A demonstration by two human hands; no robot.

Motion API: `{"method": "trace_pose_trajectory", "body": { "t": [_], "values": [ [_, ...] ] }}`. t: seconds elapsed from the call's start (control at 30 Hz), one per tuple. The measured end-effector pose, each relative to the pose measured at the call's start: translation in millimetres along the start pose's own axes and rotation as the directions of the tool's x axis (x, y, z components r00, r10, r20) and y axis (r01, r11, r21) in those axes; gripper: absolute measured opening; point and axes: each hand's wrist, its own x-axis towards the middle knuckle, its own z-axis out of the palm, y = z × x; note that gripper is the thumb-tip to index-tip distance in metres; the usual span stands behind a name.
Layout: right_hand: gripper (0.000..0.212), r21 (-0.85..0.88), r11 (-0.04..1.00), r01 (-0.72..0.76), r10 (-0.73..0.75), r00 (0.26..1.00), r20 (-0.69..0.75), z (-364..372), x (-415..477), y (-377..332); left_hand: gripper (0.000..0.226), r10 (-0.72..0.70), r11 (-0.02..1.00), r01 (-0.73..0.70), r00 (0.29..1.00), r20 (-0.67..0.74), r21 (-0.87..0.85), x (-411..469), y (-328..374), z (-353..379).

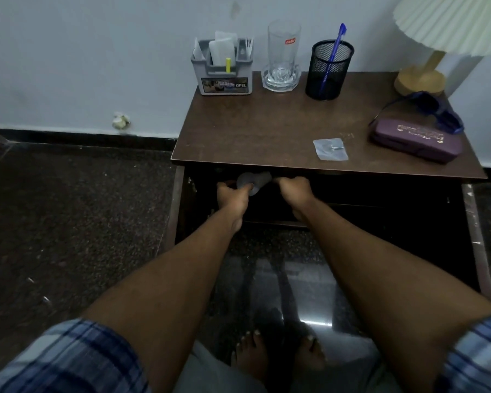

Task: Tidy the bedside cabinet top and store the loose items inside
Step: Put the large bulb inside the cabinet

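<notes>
Under the front edge of the bedside cabinet top, both hands reach into the dark open compartment. The left hand and the right hand are a little apart, each pinching one end of a small clear plastic packet, which they hold just below the top's front lip, near its left end. Each hand's grip is closed on the packet, though the fingers are partly lost in shadow. The cabinet doors stand swung out to either side of the forearms.

On the cabinet top, a second clear plastic packet with a small metal piece inside lies near the front edge, right of the middle. Further right, a purple spectacle case lies flat near the right edge, with blue sunglasses resting across its back end. Along the rear edge by the wall stand, from left to right, a grey desk organiser holding papers and a yellow stick, a tall drinking glass standing in a glass dish, a black mesh pen holder with a blue pen leaning in it, and a lamp with a pleated shade at the back right corner.
</notes>
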Motion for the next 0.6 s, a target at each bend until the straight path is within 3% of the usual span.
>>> {"method": "trace_pose_trajectory", "body": {
  "t": [0.3, 0.4, 0.6],
  "values": [
    [0.036, 0.159, 0.971, -0.176, 0.136, 0.963, 0.233, 40.0, 32.3, 12.9, 0.043, -0.017, 0.999, 0.022, 0.994, -0.108, 0.047, 35.9, -6.6, 15.6],
    [0.039, 0.100, 0.984, -0.144, 0.108, 0.947, 0.302, 46.7, 44.6, 12.1, 0.049, -0.034, 0.999, 0.039, 0.991, -0.133, 0.034, 45.2, -5.8, 17.9],
    [0.043, -0.034, 0.998, -0.061, 0.068, 0.957, 0.283, 49.2, 56.9, 11.1, 0.050, -0.032, 0.999, 0.028, 0.986, -0.164, -0.027, 53.6, -8.1, 24.5]
  ]
}}
